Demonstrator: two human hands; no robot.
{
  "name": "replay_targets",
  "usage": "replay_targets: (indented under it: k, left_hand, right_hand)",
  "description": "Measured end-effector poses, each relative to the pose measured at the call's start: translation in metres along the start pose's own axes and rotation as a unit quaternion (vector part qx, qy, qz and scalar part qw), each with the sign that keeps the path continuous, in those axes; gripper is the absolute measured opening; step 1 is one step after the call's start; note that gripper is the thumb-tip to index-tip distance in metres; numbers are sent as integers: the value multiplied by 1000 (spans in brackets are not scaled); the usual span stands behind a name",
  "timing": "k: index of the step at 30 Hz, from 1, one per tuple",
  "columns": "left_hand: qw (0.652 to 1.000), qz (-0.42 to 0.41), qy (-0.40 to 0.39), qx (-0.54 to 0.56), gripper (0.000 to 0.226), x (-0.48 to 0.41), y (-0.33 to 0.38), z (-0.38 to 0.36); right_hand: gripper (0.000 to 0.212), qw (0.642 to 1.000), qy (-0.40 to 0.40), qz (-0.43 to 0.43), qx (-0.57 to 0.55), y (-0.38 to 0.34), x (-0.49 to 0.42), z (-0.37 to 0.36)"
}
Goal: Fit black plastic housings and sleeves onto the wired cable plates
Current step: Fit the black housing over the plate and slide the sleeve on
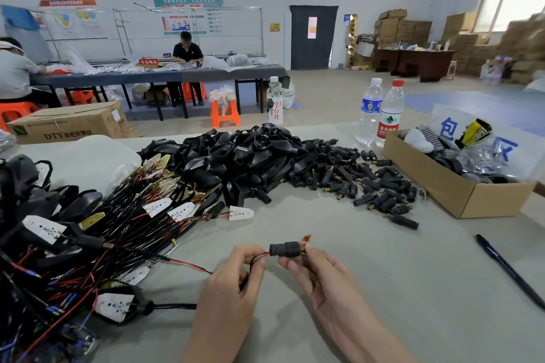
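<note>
Sleeve [284,248] lies along 9-to-3 o'clock between both hands; left hand [233,283] pinches its wire [260,256] at 9, right hand [321,277] pinches the terminal [302,250] at 3.

The short black plastic sleeve [284,248] I held looked matt, with a coiled metal end [301,251] of brassy shine poking out of it. The thin red and black wire [191,265] wore smooth plastic insulation. The heap of black plastic housings [241,153] gleamed glossy, while the scattered small black sleeves [368,183] were duller, tipped with brass-coloured metal. The flat white perforated plates [156,207] looked matt. The grey tabletop [368,298] was smooth and matt; the brown box [460,197] was plain cardboard.
</note>
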State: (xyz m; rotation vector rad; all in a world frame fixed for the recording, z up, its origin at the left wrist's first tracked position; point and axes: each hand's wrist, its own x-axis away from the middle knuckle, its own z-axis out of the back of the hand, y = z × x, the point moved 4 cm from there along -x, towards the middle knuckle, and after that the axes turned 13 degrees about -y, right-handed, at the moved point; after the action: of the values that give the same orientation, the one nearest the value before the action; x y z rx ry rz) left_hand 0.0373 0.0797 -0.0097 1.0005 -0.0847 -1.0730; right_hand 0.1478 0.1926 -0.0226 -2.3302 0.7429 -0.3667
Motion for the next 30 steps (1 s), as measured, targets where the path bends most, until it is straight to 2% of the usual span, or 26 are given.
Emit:
replay_targets:
  k: [4,10,13,17,20,24,28,30]
  left_hand:
    - [1000,2,20,-11,25,0,-2,2]
    - [1000,5,-2,-10,22,0,-5,1]
    - [999,15,-27,30,17,-1,-8,-1]
    - [991,44,-43,122,22,-3,-10,-2]
    - [986,52,-60,149,25,-4,-13,-3]
    - [986,53,-79,140,21,-3,-16,-6]
    - [987,47,-73,134,1,-2,-15,-7]
    - [991,39,-67,107,5,-1,-14,-6]
  right_hand:
    - [25,1000,3,14,15,0,-1,-1]
    - [20,997,3,35,67,-3,-3,2]
    - [22,994,-9,40,103,-7,-2,3]
    - [33,995,-31,39,85,-8,-1,2]
    - [31,994,-35,47,91,-7,0,1]
    - [19,986,-31,62,153,-8,0,2]
    - [21,981,-43,59,179,-8,1,1]
    - [22,982,-41,57,176,-8,1,1]
